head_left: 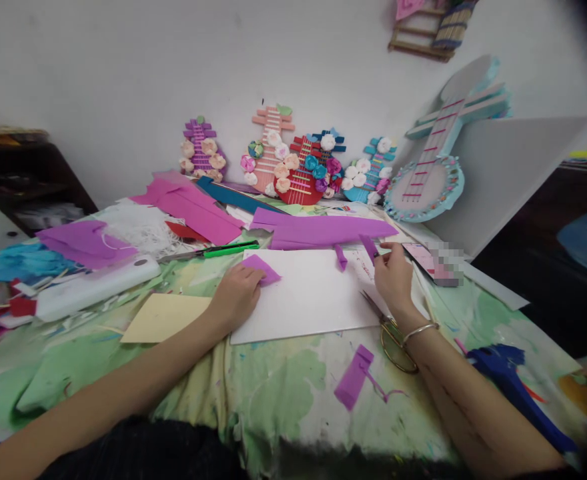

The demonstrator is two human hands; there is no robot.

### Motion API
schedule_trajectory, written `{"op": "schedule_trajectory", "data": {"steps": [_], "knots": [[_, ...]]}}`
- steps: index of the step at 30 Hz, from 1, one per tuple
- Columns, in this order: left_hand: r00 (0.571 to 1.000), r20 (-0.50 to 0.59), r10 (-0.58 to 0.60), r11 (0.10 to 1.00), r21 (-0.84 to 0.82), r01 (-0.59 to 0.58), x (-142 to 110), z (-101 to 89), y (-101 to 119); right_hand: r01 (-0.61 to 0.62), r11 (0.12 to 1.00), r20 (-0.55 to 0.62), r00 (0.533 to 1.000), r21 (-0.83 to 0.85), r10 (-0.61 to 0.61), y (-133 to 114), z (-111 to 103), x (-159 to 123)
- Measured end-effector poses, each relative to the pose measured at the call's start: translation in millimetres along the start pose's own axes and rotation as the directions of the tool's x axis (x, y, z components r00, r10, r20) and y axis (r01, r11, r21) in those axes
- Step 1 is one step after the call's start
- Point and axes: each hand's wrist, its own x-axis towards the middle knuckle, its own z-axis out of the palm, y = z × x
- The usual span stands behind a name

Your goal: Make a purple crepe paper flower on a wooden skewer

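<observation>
My left hand is closed at the left side of a white board, its fingers on a small piece of purple crepe paper. Near the board's right end, my right hand pinches a narrow purple crepe strip that points up. A small rolled purple piece lies on the board between the hands. Gold-handled scissors rest partly under my right wrist, blades on the board. Below the board lies another purple scrap with a thin tail.
A purple crepe sheet and a green-handled cutter lie behind the board. To its left are a yellow card and a white bar. A blue glue gun sits at right. Flower-trimmed paper instruments lean against the wall.
</observation>
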Motion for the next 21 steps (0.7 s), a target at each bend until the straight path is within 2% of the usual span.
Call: {"op": "schedule_trajectory", "data": {"steps": [1,3,6,8,10,13,16,17,18,20,21], "knots": [[1.000,-0.010,-0.002,1.000,-0.019,0.002,-0.3,0.0,0.9,0.026,1.000,-0.004,1.000,0.006,-0.026,0.0,-1.2,1.2],[1.000,-0.021,-0.009,0.996,-0.089,0.007,-1.0,-0.3,3.5,0.118,0.993,0.068,0.991,0.006,-0.118,-2.3,-1.4,1.0],[1.000,-0.007,0.010,0.973,-0.233,-0.012,-2.2,-1.5,8.3,0.307,0.952,0.256,0.921,-0.017,-0.293,-7.1,5.0,-5.0],[0.999,0.007,0.037,0.957,-0.289,-0.034,-2.8,-2.7,10.9,0.394,0.919,0.319,0.875,-0.033,-0.363,-6.7,11.4,-9.2],[0.999,0.010,0.047,0.950,-0.309,-0.042,-3.1,-4.0,12.6,0.437,0.899,0.329,0.856,-0.044,-0.399,-2.8,16.6,-11.0],[0.997,0.011,0.081,0.937,-0.343,-0.073,-3.7,-5.9,14.5,0.460,0.886,0.287,0.859,-0.066,-0.424,1.5,19.0,-10.9],[0.989,0.025,0.147,0.914,-0.386,-0.126,-4.9,-8.2,18.3,0.507,0.860,0.228,0.845,-0.054,-0.484,-9.5,15.7,-16.7],[0.987,0.028,0.157,0.908,-0.398,-0.133,-5.3,-9.1,20.2,0.551,0.835,0.245,0.810,-0.009,-0.532,-16.9,14.3,-21.3],[0.987,0.030,0.161,0.903,-0.408,-0.135,-5.6,-10.0,22.3,0.603,0.794,0.296,0.746,0.080,-0.596,-25.3,13.1,-27.1],[0.987,0.023,0.160,0.895,-0.426,-0.136,-5.9,-11.5,26.5,0.657,0.700,0.398,0.584,0.281,-0.708,-42.2,12.2,-40.5],[0.986,0.016,0.166,0.889,-0.436,-0.143,-6.0,-12.0,28.4,0.656,0.671,0.433,0.523,0.347,-0.735,-49.3,12.6,-46.9]]}}
